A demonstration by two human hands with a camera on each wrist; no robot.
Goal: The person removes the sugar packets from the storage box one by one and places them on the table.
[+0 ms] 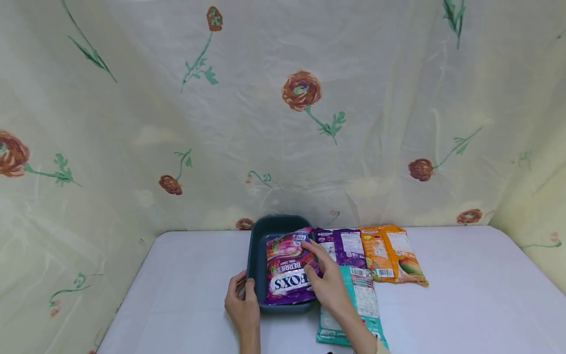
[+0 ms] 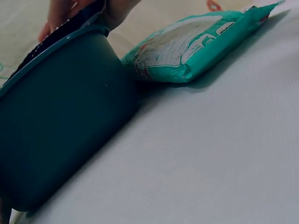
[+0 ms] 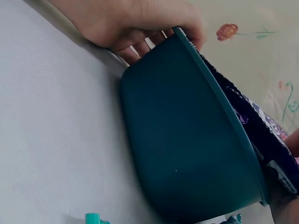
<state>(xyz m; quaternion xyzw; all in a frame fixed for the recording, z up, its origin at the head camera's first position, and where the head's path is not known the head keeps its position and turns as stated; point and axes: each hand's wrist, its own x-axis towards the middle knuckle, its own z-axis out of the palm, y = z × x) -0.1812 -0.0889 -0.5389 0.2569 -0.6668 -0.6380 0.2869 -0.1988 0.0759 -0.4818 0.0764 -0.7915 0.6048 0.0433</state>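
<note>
A dark teal plastic tub [image 1: 258, 231] sits on the white table. Across its opening lies a purple and pink Fox's Berries candy bag [image 1: 286, 268], the printing upside down in the head view. The bag's near and right edges ride at the tub's rim. My left hand [image 1: 243, 297] grips the tub's left side, thumb on the rim and the other fingers against the outer wall, as the right wrist view shows. My right hand [image 1: 327, 282] rests on the bag's right part, thumb and forefinger spread over its top face.
Right of the tub lie a purple bag [image 1: 351, 248], an orange bag [image 1: 389, 250] with a mango picture, and a teal bag [image 1: 364, 295] partly under my right forearm. The white table [image 1: 194, 280] meets a flowered curtain [image 1: 247, 137] at the back.
</note>
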